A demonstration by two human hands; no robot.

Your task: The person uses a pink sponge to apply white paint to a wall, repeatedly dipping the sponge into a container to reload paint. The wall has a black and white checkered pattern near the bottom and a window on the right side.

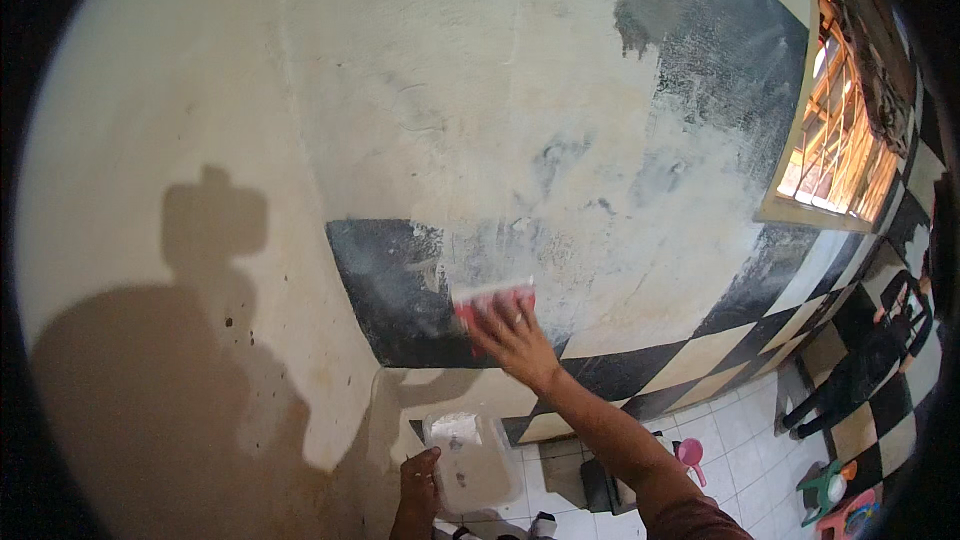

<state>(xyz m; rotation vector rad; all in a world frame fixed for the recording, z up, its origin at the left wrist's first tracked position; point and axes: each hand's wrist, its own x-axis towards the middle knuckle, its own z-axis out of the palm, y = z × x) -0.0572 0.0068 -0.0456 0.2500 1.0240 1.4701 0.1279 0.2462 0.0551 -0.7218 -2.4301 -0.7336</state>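
My right hand (510,330) is closed around a red scraper or spreader (495,301), its pale edge against the wall, over the border of a dark painted square (397,292) and a whitish smeared patch (540,255). The tool is slightly blurred. Lower down, my left hand (421,476) grips the left rim of a translucent plastic tub (480,465) with white material at its far end. Pale filler-like smears cover much of the wall (465,112) above the tool.
A barred window (840,135) is at the upper right. Another person (870,360) stands at the far right. On the tiled floor (735,435) are a pink dipper (690,452), a black container (598,486), and green (823,493) and pink (844,521) plastic items.
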